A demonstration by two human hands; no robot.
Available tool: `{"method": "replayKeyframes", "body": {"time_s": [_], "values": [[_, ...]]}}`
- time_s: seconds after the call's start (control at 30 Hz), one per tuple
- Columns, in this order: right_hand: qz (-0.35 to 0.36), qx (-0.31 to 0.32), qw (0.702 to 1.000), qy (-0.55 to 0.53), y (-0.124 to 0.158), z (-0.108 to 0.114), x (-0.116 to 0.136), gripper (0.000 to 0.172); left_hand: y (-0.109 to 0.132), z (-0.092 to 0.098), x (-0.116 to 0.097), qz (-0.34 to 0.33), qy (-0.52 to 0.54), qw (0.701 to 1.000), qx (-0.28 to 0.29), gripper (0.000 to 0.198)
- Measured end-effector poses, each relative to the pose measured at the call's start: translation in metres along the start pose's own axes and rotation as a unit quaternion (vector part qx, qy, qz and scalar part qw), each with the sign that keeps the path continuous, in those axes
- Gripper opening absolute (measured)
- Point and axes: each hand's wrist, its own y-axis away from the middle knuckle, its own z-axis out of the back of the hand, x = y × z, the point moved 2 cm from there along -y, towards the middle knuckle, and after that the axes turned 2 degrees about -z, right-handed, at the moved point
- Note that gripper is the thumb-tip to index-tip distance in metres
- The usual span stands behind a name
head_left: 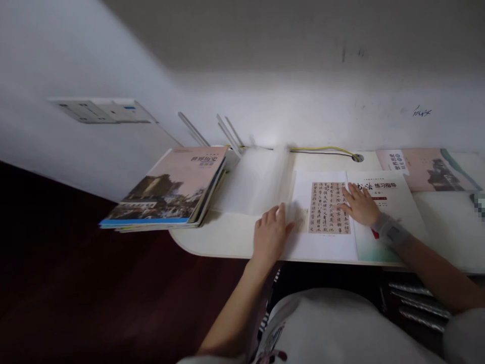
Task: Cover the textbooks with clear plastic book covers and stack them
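White desk (pixel 227 235)'s hugging the scribbled wall (pixel 375 114) | open booklet (pixel 353 237)'s lying around 3–4 o'clock, right hand (pixel 361 205) resting there, fingers apart | left hand (pixel 270 235)'s curling at 5, can't tell if gripping | book stack (pixel 166 189)'s overhanging at 9 | socket panel (pixel 102 111)'s sitting at 10, kinda dim

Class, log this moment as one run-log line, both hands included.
left hand: near blurred white sheet, contact unclear | right hand: on spread book | left end of white desk: book stack
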Motion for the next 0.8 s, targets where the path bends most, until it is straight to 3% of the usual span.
{"method": "replayKeyframes", "body": {"time_s": [0.07, 0.17, 0.33, 0.4, 0.5, 0.6, 0.7, 0.8], "values": [[0.006, -0.004, 1.0, 0.001, 0.022, 0.005, 0.014, 0.068, 0.012, -0.002, 0.015, 0.055, 0.045, 0.997, 0.025, 0.052], [0.034, -0.003, 0.999, -0.002, 0.064, 0.015, 0.036, 0.071, 0.02, -0.01, 0.025, 0.085, 0.194, 0.974, 0.08, 0.055], [0.04, -0.006, 0.999, 0.013, 0.113, 0.024, 0.069, 0.094, 0.009, -0.015, 0.013, 0.082, 0.411, 0.905, 0.072, 0.059], [0.006, -0.021, 1.0, 0.019, 0.119, 0.023, 0.08, 0.094, 0.003, -0.012, 0.007, 0.059, 0.412, 0.909, 0.025, 0.058], [-0.05, -0.039, 0.998, 0.026, 0.121, 0.018, 0.091, 0.083, 0.001, -0.009, 0.006, 0.039, 0.309, 0.949, -0.039, 0.051], [-0.06, -0.051, 0.997, 0.02, 0.122, 0.017, 0.095, 0.076, 0.004, -0.014, 0.016, 0.068, 0.255, 0.964, -0.014, 0.051], [-0.053, -0.064, 0.996, 0.012, 0.124, 0.018, 0.095, 0.072, 0.006, -0.013, 0.022, 0.085, 0.339, 0.937, 0.007, 0.053], [-0.058, -0.077, 0.995, 0.001, 0.124, 0.019, 0.094, 0.074, 0.0, 0.01, 0.009, 0.059, 0.491, 0.869, -0.01, 0.053]]}}
